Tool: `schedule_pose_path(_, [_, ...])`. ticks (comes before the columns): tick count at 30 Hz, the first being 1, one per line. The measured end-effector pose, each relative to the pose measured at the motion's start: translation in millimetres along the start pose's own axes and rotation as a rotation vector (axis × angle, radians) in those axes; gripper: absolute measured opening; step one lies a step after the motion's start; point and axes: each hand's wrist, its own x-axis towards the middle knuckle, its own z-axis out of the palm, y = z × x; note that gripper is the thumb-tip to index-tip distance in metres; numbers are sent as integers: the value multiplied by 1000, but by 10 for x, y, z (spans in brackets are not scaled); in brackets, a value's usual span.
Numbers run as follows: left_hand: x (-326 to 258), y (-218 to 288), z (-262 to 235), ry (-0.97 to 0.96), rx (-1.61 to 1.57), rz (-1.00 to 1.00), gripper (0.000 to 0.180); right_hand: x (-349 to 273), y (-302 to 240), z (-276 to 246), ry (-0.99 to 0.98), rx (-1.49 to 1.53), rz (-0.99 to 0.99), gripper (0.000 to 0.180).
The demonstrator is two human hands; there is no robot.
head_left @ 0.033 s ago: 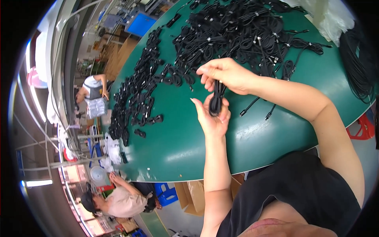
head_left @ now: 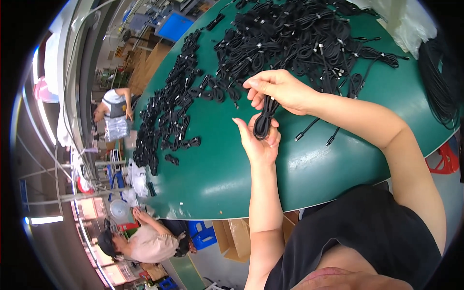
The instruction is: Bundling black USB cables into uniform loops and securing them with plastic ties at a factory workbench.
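Note:
A coiled black cable bundle [head_left: 264,124] is between my two hands above the green table. My right hand [head_left: 282,92] is closed round its upper end, the fingertips bent and partly hidden. Below it, my left hand [head_left: 261,149] is turned palm up with its thumb stretched out to the side. Its fingers curl behind the lower loop of the bundle and hold it. From below my right wrist, two cable ends with plugs [head_left: 300,137] lie on the table; where they lead is hidden by my arm.
A big heap of black cables [head_left: 290,41] covers the far part of the green table [head_left: 217,179]. Several bundled cables [head_left: 164,116] form a band on the left. A large cable coil [head_left: 437,82] and clear plastic bag [head_left: 411,26] sit at right. Two people work beyond the left edge.
The lower loop of the cable bundle has tilted slightly to the left. Both hands keep their hold, and the whole view has shifted a little.

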Motion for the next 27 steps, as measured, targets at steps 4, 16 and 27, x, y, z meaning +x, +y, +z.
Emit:
schedule_pose_path(4, [-11, -5, -99, 167, 99, 13, 58, -109, 184, 112, -20, -56, -26, 29])
schedule_pose_path(16, [-43, -143, 34, -149, -32, -281, 47, -63, 29, 34, -54, 86, 20, 39])
schedule_pose_path(27, [-117, -295, 151, -134, 1085, 232, 28, 5, -36, -56, 310, 64, 200, 46])
